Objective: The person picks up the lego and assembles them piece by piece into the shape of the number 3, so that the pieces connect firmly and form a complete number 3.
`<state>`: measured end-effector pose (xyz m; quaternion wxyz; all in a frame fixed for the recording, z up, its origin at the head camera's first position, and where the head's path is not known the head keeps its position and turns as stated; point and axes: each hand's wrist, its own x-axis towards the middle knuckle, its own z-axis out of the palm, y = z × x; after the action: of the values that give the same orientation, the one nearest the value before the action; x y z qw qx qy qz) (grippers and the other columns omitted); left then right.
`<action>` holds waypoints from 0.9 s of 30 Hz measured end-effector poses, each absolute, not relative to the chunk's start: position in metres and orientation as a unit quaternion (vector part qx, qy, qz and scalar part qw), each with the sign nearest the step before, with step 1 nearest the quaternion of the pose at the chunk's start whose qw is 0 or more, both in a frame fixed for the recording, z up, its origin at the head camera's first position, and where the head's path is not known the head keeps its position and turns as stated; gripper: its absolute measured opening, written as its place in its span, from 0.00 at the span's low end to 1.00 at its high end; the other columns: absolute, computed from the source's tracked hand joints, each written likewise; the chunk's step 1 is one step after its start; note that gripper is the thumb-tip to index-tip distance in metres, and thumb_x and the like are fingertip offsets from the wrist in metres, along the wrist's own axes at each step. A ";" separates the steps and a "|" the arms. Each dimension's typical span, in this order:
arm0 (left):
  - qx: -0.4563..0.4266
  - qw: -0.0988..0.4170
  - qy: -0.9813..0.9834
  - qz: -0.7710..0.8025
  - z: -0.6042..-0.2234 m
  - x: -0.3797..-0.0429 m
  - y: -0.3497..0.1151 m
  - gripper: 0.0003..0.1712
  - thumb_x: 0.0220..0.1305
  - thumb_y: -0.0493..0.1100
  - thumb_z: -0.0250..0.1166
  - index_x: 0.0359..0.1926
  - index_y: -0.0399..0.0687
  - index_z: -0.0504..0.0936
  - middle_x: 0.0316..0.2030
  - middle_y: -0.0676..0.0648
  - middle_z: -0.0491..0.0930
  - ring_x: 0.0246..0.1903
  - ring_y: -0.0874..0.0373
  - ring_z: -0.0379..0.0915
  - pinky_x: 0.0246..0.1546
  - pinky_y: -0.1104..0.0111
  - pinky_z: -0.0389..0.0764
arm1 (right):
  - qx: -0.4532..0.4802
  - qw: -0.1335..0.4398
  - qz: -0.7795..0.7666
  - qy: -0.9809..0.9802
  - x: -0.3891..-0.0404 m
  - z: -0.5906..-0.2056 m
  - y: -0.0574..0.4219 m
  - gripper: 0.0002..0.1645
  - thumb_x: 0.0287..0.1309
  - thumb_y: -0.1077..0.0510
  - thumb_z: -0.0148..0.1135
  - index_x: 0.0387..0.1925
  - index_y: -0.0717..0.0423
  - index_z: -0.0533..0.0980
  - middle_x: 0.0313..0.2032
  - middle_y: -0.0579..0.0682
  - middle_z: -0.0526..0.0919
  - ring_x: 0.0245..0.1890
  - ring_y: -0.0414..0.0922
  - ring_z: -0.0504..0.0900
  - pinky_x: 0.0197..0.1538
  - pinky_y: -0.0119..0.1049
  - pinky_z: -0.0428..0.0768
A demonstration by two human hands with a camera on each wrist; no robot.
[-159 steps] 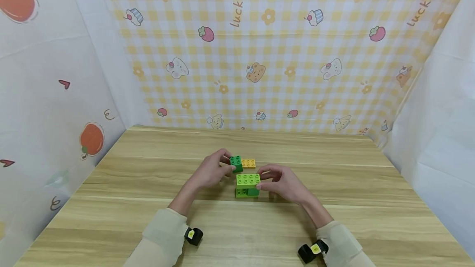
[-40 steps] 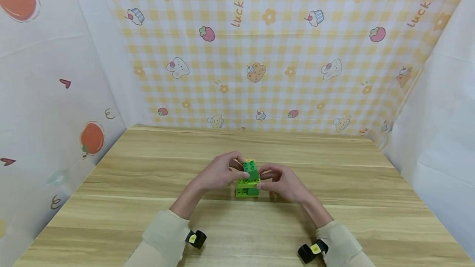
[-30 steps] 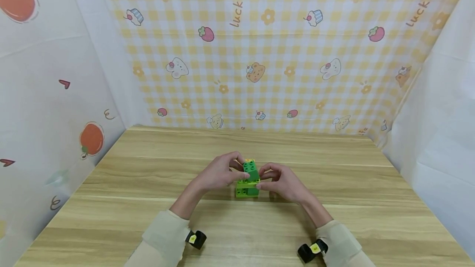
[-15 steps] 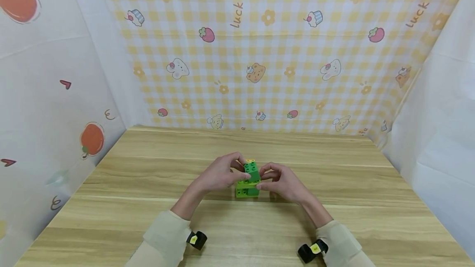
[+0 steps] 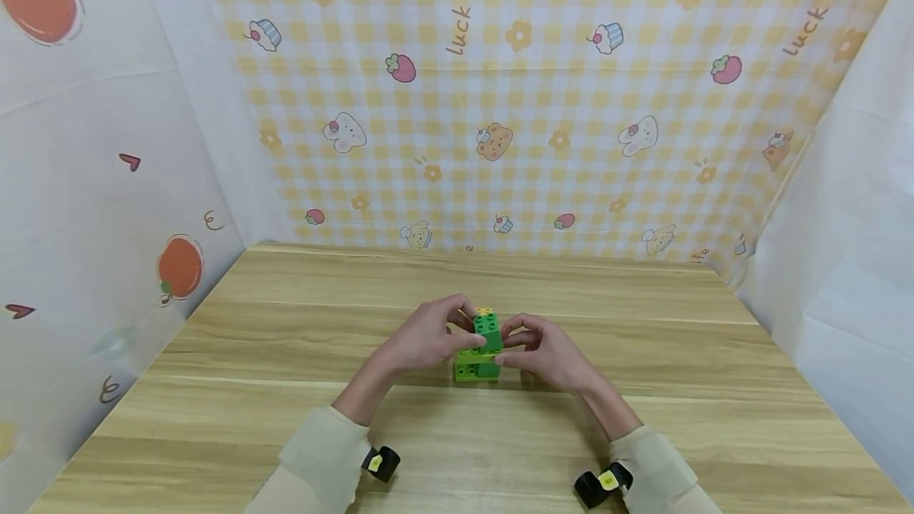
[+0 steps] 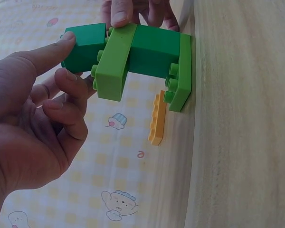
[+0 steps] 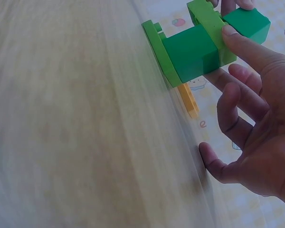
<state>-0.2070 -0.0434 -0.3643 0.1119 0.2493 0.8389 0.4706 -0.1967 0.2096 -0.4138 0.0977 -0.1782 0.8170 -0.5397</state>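
left hand (image 5: 432,335) rightward, green block (image 5: 489,331) in pinch

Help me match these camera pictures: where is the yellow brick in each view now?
Head: yellow brick below centre, slightly right, mostly hidden behind the top green brick.
Left wrist: yellow brick just right of centre, below the stack.
Right wrist: yellow brick right of centre, partly hidden by the stack.
Shared landmark: the top green brick, pinched by the left hand.
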 end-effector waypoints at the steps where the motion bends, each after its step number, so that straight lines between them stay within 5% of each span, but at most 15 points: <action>1: 0.250 0.111 0.839 0.470 -0.365 -0.207 -0.043 0.12 0.71 0.48 0.72 0.48 0.49 0.81 0.47 0.44 0.87 0.44 0.55 0.82 0.32 0.65 0.81 | -0.178 0.098 -0.540 0.817 -0.197 -0.414 0.210 0.21 0.64 0.54 0.75 0.53 0.57 0.78 0.53 0.59 0.89 0.57 0.55 0.88 0.46 0.33 0.85; 6: 0.254 0.107 0.840 0.467 -0.366 -0.208 -0.044 0.12 0.71 0.48 0.71 0.49 0.49 0.81 0.47 0.45 0.87 0.44 0.56 0.82 0.33 0.65 0.81 | -0.180 0.097 -0.539 0.817 -0.197 -0.414 0.210 0.21 0.64 0.55 0.75 0.54 0.57 0.78 0.54 0.60 0.88 0.58 0.55 0.87 0.47 0.33 0.85; 13: 0.255 0.106 0.837 0.473 -0.366 -0.206 -0.042 0.13 0.71 0.47 0.71 0.50 0.48 0.80 0.47 0.43 0.86 0.31 0.57 0.79 0.28 0.66 0.81 | -0.182 0.098 -0.537 0.818 -0.196 -0.413 0.210 0.22 0.65 0.54 0.75 0.56 0.57 0.78 0.54 0.60 0.88 0.57 0.55 0.88 0.47 0.33 0.86; 27: 0.261 0.081 0.852 0.448 -0.368 -0.204 -0.039 0.12 0.71 0.47 0.72 0.50 0.52 0.80 0.45 0.50 0.86 0.42 0.53 0.81 0.38 0.64 0.80 | -0.193 0.103 -0.543 0.811 -0.197 -0.413 0.210 0.24 0.66 0.55 0.74 0.59 0.58 0.77 0.55 0.61 0.88 0.57 0.58 0.88 0.46 0.33 0.85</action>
<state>-0.2040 -0.0386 -0.3679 0.0813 0.2608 0.8515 0.4476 -0.1966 0.2101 -0.4127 0.1029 -0.1934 0.8107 -0.5430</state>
